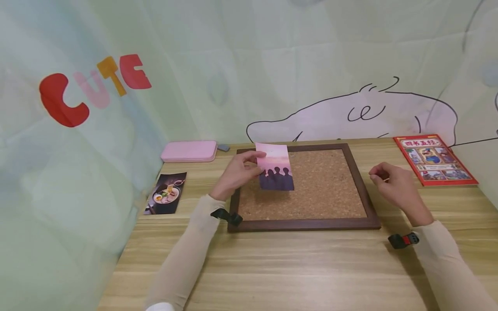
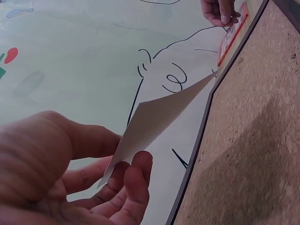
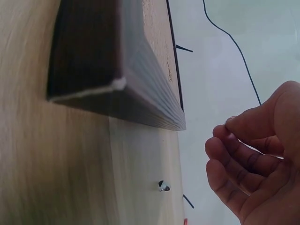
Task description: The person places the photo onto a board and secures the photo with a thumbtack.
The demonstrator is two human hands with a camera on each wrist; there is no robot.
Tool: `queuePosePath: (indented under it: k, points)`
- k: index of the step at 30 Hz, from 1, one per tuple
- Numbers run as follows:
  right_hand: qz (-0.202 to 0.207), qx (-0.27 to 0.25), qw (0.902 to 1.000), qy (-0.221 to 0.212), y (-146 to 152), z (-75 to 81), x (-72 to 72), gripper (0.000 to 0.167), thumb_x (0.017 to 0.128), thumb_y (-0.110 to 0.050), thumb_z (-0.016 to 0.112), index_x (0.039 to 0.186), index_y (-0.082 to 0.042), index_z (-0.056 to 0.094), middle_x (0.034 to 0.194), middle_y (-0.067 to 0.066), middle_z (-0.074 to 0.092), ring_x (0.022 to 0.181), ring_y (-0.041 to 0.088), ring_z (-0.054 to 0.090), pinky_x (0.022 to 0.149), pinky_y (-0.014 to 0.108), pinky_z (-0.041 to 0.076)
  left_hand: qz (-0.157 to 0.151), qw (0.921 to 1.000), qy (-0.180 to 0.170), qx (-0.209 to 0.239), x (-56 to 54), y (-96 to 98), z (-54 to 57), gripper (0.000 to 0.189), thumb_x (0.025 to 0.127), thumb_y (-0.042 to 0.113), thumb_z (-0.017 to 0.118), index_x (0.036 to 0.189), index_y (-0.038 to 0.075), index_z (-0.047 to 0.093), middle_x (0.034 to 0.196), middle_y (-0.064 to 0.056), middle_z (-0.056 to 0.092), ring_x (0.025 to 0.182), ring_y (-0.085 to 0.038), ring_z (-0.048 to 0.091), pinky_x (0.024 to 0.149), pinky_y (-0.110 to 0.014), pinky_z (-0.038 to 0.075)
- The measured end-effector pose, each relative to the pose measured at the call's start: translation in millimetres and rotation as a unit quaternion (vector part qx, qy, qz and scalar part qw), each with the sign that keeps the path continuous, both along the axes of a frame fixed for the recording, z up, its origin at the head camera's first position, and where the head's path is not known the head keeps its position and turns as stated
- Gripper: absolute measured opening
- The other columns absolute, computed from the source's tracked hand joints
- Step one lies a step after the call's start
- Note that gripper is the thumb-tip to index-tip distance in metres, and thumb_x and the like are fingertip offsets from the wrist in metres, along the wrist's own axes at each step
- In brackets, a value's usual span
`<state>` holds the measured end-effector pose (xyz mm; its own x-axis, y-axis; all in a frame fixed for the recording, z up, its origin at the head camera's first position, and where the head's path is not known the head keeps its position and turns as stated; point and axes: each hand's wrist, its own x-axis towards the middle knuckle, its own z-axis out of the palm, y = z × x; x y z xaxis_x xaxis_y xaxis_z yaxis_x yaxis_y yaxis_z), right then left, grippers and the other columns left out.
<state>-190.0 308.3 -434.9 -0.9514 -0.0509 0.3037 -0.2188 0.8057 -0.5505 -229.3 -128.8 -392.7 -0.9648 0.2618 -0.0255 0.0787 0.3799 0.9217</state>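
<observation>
My left hand [image 1: 240, 170] pinches the left edge of a photo [image 1: 277, 172] with a pink sky and dark silhouettes of people. The photo is held above the left part of a cork board [image 1: 311, 190] in a dark brown frame; its pale back [image 2: 154, 117] shows in the left wrist view. Just right of the board, my right hand [image 1: 397, 185] is raised with thumb and forefinger tips together. A tiny pale thing [image 3: 228, 120] shows between those tips, mostly hidden; I cannot tell its kind. On the table near that hand lies a small silvery pin-like piece [image 3: 163, 186].
A photo of a noodle bowl [image 1: 167, 194] lies left of the board. Behind it are a pink case [image 1: 189, 151] and a small grey piece [image 1: 223, 147]. A red-bordered book [image 1: 435, 160] lies at the back right. A printed curtain [image 1: 218, 65] hangs behind the wooden table [image 1: 272, 268].
</observation>
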Motion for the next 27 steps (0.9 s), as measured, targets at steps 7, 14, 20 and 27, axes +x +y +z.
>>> queuePosePath:
  k: [7, 14, 20, 27]
  points:
    - [-0.007, -0.006, 0.9999, -0.009, -5.7, 1.6, 0.6, 0.010, 0.101, -0.010, 0.067, 0.101, -0.001, 0.072, 0.093, 0.019, 0.076, 0.079, 0.017, 0.065, 0.063, 0.020, 0.046, 0.007, 0.9998, -0.007, 0.017, -1.1, 11.0, -6.2, 0.045, 0.094, 0.004, 0.070, 0.139, 0.013, 0.069, 0.115, -0.010, 0.063, 0.087, -0.016, 0.064, 0.091, -0.054, 0.059]
    - [-0.007, -0.018, 0.9998, -0.008, -9.0, 2.2, 0.8, 0.010, 0.101, -0.010, 0.068, 0.101, -0.002, 0.072, 0.095, 0.019, 0.077, 0.077, 0.009, 0.062, 0.064, 0.018, 0.046, -0.003, 0.9998, -0.011, 0.019, -3.0, 27.2, -9.4, 0.045, 0.096, 0.004, 0.070, 0.140, 0.011, 0.068, 0.122, -0.016, 0.067, 0.090, -0.022, 0.070, 0.098, -0.057, 0.060]
    - [-0.010, -0.024, 0.9994, -0.022, -11.8, -0.4, 0.2, 0.012, 0.102, -0.010, 0.066, 0.104, 0.000, 0.071, 0.096, 0.021, 0.075, 0.083, 0.025, 0.067, 0.066, 0.018, 0.046, -0.001, 0.9995, -0.026, 0.019, -5.9, 39.2, -11.2, 0.044, 0.096, 0.007, 0.072, 0.139, 0.014, 0.069, 0.128, -0.015, 0.067, 0.094, -0.019, 0.070, 0.099, -0.053, 0.061]
    - [-0.007, -0.026, 0.9995, -0.016, -14.4, -0.9, -0.9, 0.011, 0.102, -0.010, 0.066, 0.104, -0.001, 0.071, 0.095, 0.020, 0.075, 0.083, 0.024, 0.066, 0.066, 0.017, 0.046, -0.012, 0.9995, -0.028, 0.008, -7.2, 53.7, -12.0, 0.043, 0.097, 0.010, 0.073, 0.140, 0.015, 0.069, 0.131, -0.015, 0.067, 0.098, -0.023, 0.071, 0.098, -0.051, 0.062]
